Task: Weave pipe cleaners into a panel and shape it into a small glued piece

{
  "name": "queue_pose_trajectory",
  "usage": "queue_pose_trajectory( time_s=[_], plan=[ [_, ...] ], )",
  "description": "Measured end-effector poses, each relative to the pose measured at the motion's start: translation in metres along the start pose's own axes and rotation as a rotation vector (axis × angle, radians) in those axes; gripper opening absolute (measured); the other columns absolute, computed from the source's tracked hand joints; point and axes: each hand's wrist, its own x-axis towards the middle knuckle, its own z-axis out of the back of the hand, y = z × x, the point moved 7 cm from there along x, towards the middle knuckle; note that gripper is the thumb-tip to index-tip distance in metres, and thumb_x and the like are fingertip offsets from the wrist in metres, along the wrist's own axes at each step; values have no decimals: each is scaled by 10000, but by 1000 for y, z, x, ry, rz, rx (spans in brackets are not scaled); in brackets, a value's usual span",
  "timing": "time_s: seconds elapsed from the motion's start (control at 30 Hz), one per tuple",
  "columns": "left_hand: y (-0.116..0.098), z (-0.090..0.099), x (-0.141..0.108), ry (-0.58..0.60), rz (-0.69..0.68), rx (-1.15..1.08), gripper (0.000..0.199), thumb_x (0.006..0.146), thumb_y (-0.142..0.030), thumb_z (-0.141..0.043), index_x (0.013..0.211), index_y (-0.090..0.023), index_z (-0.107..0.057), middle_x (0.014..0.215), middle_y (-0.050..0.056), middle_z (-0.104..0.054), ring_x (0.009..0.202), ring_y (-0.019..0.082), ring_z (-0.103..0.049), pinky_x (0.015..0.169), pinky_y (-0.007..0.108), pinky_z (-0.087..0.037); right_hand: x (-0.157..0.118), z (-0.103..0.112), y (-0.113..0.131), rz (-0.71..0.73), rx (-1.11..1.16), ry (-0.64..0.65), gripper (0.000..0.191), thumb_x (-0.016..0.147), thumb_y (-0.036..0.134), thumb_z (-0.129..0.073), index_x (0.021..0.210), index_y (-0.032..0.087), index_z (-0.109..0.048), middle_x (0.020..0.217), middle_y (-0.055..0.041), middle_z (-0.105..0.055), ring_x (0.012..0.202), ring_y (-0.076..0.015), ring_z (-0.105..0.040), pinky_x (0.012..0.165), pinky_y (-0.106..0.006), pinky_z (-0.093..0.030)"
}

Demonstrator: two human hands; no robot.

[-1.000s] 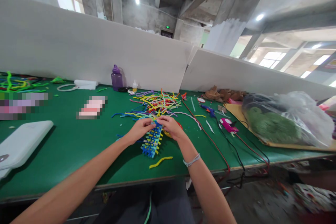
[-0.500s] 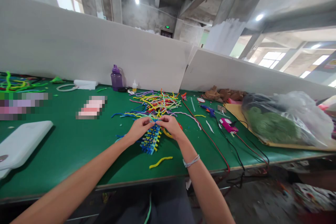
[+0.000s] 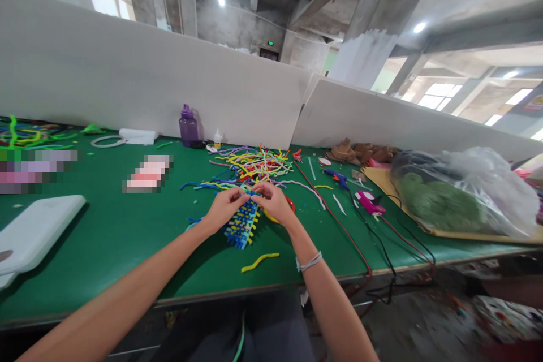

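A woven strip (image 3: 242, 226) of blue, yellow and pale green fuzzy stems lies slanted on the green table, its top end raised between my hands. My left hand (image 3: 225, 208) pinches the upper left edge with thumb and forefinger. On the other side my right hand (image 3: 272, 202) pinches the upper right edge, its fingertips close to those of my left hand. The exact stem between the fingertips is too small to make out. Just behind my hands spreads a loose pile of coloured stems (image 3: 263, 165). One yellow stem (image 3: 259, 261) lies nearer the table's front edge.
A purple bottle (image 3: 188, 126) and a small glue bottle (image 3: 217, 139) stand by the white partition. To the right are a blue glue gun (image 3: 336, 176), a magenta device (image 3: 370, 202), cables and a plastic bag (image 3: 462, 192). A white case (image 3: 38, 232) lies at the left.
The lower end of the woven strip has shifted slightly left. My right hand's fingers have moved a little up and left over its top; my left hand is nearly unmoved.
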Motion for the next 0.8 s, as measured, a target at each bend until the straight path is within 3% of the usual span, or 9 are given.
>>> queue_pose_trajectory(
  time_s=[0.1,0.33,0.43,0.63,0.8],
  plan=[
    [2,0,0,-18,17,-30,297,758,-416,-517,623,-152,-488,519,-57,-339,505,87,-310,477,204,-249,-1,1,8,84,-95,-30,159,733,278,-565,862,188,-590,851,-32,-604,809,-162,-561,682,-256,-435],
    [1,1,0,-24,0,-2,276,770,-398,-512,644,-153,-500,522,-57,-339,509,89,-313,486,209,-250,-5,-3,14,138,-124,0,167,742,280,-554,888,202,-578,876,-19,-593,823,-155,-555,686,-248,-431],
    [1,6,1,-68,10,-9,272,777,-413,-509,693,-154,-519,548,-52,-375,531,96,-343,507,212,-276,-3,-2,9,89,-73,-13,271,720,295,-581,973,202,-550,892,-21,-593,796,-149,-557,676,-247,-444],
    [1,8,0,-97,12,-9,290,787,-434,-499,704,-158,-521,574,-45,-404,546,100,-363,518,217,-287,2,8,-7,-65,5,-96,202,708,372,-581,767,180,-556,626,14,-527,507,-105,-472,438,-220,-398],
    [0,8,-2,-115,-6,10,308,792,-439,-489,652,-164,-488,538,-51,-356,520,97,-331,497,218,-264,1,3,-10,-83,33,-43,169,672,345,-603,717,186,-564,603,17,-543,512,-109,-486,468,-231,-422]
  ],
)
